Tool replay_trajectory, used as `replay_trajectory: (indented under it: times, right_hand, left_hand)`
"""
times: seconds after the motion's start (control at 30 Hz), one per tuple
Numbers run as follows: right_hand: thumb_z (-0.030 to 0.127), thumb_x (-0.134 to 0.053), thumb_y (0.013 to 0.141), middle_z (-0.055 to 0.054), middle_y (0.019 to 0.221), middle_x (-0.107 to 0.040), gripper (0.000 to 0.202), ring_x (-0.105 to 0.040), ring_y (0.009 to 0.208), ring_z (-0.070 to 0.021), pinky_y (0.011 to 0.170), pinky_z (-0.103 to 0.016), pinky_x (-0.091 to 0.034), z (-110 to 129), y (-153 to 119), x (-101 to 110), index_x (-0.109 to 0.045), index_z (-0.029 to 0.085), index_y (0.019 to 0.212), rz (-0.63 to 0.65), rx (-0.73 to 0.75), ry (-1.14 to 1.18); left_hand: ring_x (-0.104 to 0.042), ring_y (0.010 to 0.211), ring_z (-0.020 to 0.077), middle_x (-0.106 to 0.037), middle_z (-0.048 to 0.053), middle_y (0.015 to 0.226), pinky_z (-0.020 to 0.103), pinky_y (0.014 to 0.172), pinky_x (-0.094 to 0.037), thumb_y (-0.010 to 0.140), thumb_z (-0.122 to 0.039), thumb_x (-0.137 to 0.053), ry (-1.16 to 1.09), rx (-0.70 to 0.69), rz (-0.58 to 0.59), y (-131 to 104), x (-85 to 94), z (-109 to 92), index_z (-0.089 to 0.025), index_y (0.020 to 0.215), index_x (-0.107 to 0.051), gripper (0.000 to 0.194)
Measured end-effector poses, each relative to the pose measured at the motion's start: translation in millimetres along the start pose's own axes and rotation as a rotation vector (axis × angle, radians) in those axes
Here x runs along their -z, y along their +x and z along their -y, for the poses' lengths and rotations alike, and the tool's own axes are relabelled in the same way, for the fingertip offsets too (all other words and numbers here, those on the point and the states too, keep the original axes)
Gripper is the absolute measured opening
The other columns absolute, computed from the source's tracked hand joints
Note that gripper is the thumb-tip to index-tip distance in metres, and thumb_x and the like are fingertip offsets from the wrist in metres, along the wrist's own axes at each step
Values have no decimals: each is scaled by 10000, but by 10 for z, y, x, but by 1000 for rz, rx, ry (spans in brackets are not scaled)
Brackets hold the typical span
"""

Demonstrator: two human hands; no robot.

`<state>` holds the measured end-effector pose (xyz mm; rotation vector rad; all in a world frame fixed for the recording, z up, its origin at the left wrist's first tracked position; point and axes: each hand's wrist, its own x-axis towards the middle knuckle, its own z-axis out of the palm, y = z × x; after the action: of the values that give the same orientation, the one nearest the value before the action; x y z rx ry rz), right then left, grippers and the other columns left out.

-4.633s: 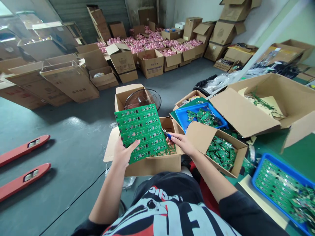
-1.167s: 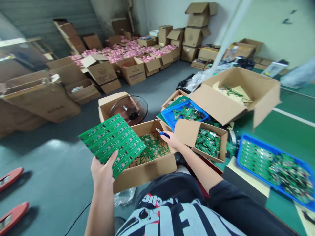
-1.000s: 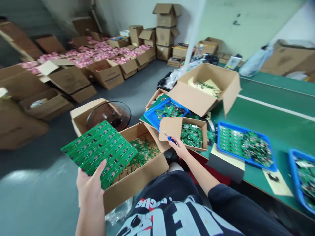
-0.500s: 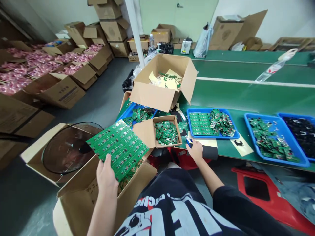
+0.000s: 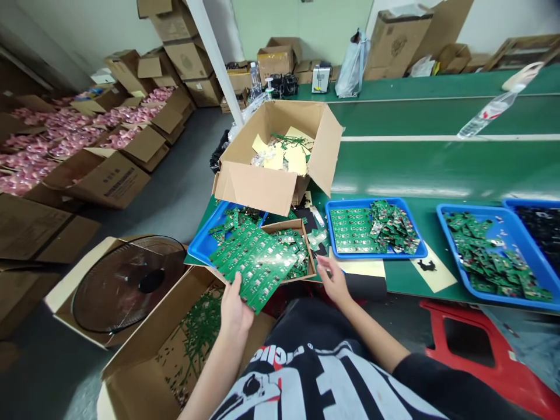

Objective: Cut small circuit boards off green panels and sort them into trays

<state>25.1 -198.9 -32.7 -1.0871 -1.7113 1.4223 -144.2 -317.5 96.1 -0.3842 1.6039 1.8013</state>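
My left hand [image 5: 236, 306] grips the lower left edge of a large green circuit board panel [image 5: 258, 262], thumb on top. The tilted panel covers part of a small cardboard box [image 5: 311, 265] of small green boards. My right hand [image 5: 335, 281] is just right of that box, fingers apart with nothing visible between them. A small blue piece shows beside it, mostly hidden by the hand. Beyond my right hand, a blue tray [image 5: 376, 255] holds flat panels and a heap of small boards. Another blue tray [image 5: 196, 248] is partly under the panel.
A large open carton [image 5: 258, 186] with yellow sheets stands behind the small box. Below left are a deep carton [image 5: 131, 344] with green strips and a fan [image 5: 131, 286]. At right are a blue tray [image 5: 470, 280] of boards and a red stool [image 5: 472, 344].
My left hand has brought the panel rightward, from above the deep carton to over the small box. My right hand has shifted left and no longer visibly holds the blue-handled tool. The view has shifted slightly.
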Motion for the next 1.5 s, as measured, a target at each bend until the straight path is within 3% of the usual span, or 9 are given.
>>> replay_trajectory:
  times: [0.1,0.2,0.4,0.53,0.63,0.87,1.23,1.37,1.5]
  right_hand:
    - [548,-459,776,-99,1007,-617,474,-609,875,-231,744,-400,-502,306,-36,-174,-495,225,1121,183,-249,480]
    - [539,-551,721,-94,985,-648,470,-610,908,-254,738,-384,-506,494,-17,-262,-544,205,1051,64,-395,660]
    - [400,-730,587,-45,848,-698,379,-637,856,-260,767,-389,-501,566,277,92,-622,186,881,-8,-518,740]
    - [377,-766,540,-46,775,-708,345,-661,745,-255,725,-393,-516,546,468,372,-649,176,797,195,-576,678]
    - [362,-776,528,-56,781,-710,342,-665,726,-250,721,-390,-520,553,532,431,-658,170,784,303,-587,632]
    - [323,-787,511,-71,864,-708,349,-658,817,-249,781,-385,-513,638,531,334,-657,178,802,188,-587,680]
    - [327,-806,453,-92,825,-707,402,-659,782,-283,771,-443,-506,530,502,328,-671,144,784,156,-559,539]
    - [377,-729,613,-84,943,-690,333,-633,903,-276,826,-459,-486,784,477,505,-679,189,883,190,-203,326]
    - [339,-609,771,-29,1140,-615,148,-445,1189,-256,1026,-495,-303,1253,399,768,-702,284,872,226,555,-104]
  left_hand:
    - [-582,1022,191,-619,15,1108,337,843,-499,744,-266,-605,-55,4,151,-30,-187,228,-290,1080,-530,346]
    - [-561,1057,212,-623,27,1102,349,891,-463,676,-218,-679,-103,63,315,-77,-326,461,-265,1097,-517,454]
    - [-593,974,239,-651,91,1033,373,885,-437,628,-273,-728,40,200,583,161,-209,513,-156,981,-583,399]
    - [-633,805,186,-681,41,913,328,746,-492,642,-367,-708,202,214,486,447,-68,225,-193,1000,-585,416]
    - [-622,905,197,-678,65,972,310,819,-473,621,-321,-732,309,189,612,515,-161,48,-168,1022,-592,452]
    - [-603,989,242,-644,96,1087,369,866,-475,574,-225,-761,473,38,688,479,-582,18,-165,1038,-588,499]
    - [-614,961,269,-651,130,1045,421,839,-492,530,-236,-773,695,-80,689,544,-589,155,-149,1085,-519,616]
    - [-620,943,260,-671,108,984,418,817,-503,611,-287,-721,783,-481,755,474,-596,42,-159,960,-586,395]
    - [-555,1065,253,-662,65,1002,445,885,-459,751,-327,-597,719,-1359,946,337,-564,-328,-210,802,-650,138]
